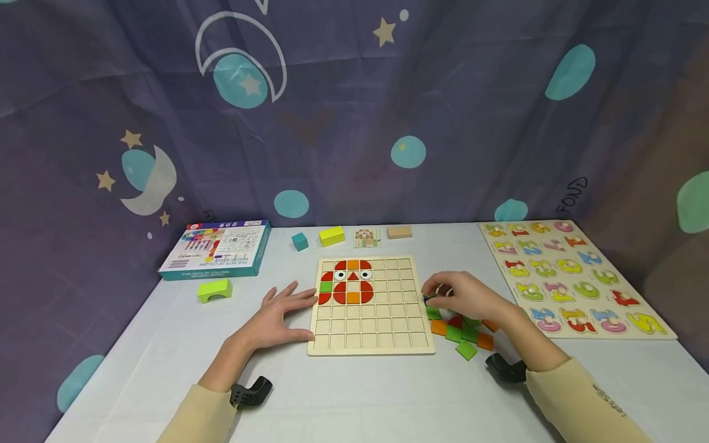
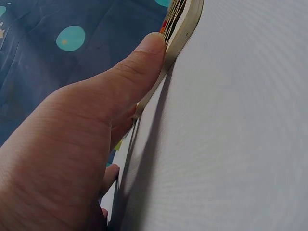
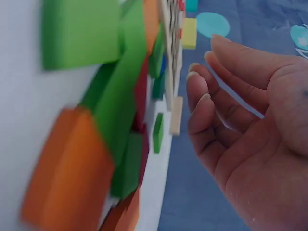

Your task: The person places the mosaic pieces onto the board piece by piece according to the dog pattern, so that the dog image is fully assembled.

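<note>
A wooden grid board lies flat on the table, with red, green, orange and eye-marked tiles set in its upper left cells. My left hand rests at the board's left edge, fingers spread. In the left wrist view its thumb touches the board's side. Beside the board's right edge, my right hand hovers over loose tiles, green, orange and red. Its fingers bend loosely, and the right wrist view shows nothing between thumb and fingertips. A blue piece lies among the tiles, partly hidden.
Behind the board lie a teal cube, a yellow block, a small picture card and a plain wooden block. A box and green arch block are left; a number puzzle board is right.
</note>
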Demonstrator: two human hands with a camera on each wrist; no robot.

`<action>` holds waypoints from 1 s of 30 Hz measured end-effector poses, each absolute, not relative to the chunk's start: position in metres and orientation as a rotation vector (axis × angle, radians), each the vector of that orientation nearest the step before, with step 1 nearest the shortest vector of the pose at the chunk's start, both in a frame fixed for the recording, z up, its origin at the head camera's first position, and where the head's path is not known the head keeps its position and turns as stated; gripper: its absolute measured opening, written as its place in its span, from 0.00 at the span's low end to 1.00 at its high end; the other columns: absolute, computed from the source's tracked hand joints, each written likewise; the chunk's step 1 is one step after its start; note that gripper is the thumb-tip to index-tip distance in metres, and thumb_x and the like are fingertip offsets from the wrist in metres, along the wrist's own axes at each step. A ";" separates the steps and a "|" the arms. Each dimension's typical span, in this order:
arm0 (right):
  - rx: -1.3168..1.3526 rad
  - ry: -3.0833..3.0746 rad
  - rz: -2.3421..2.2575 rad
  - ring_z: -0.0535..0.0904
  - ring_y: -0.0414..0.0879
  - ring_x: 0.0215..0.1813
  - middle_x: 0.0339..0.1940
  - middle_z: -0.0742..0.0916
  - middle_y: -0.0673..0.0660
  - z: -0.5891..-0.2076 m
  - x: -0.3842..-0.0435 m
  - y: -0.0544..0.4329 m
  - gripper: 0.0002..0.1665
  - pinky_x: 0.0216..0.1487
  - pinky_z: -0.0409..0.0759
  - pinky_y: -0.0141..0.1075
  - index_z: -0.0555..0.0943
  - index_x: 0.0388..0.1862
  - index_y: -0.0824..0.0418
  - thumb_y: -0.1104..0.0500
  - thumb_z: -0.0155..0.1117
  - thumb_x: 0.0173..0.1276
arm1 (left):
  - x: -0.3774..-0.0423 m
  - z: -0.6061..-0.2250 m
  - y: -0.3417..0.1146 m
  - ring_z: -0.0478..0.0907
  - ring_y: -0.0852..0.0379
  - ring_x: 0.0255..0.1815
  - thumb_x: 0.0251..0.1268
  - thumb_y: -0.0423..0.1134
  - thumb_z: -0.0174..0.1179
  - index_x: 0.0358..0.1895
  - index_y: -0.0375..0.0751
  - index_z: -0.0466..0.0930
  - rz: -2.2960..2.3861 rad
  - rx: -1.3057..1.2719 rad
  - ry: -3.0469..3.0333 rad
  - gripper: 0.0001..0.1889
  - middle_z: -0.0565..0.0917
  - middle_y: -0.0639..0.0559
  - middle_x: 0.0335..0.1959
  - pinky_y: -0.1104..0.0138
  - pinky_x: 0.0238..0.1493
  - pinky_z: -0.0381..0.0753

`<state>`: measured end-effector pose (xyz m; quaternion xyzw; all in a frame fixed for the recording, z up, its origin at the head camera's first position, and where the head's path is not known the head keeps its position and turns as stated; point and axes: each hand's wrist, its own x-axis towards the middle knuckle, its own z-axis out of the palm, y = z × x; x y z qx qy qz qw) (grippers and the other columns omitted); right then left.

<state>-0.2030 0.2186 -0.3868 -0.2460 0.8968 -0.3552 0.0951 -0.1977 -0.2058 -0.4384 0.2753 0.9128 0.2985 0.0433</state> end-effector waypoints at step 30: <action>-0.882 2.666 -0.832 0.74 0.41 0.37 0.36 0.81 0.45 -0.395 -0.176 0.225 0.12 0.39 0.79 0.34 0.85 0.45 0.59 0.60 0.76 0.63 | -0.198 -0.438 -0.206 0.47 0.39 0.80 0.51 0.59 0.76 0.69 0.45 0.77 0.914 0.863 2.790 0.41 0.71 0.53 0.74 0.35 0.72 0.34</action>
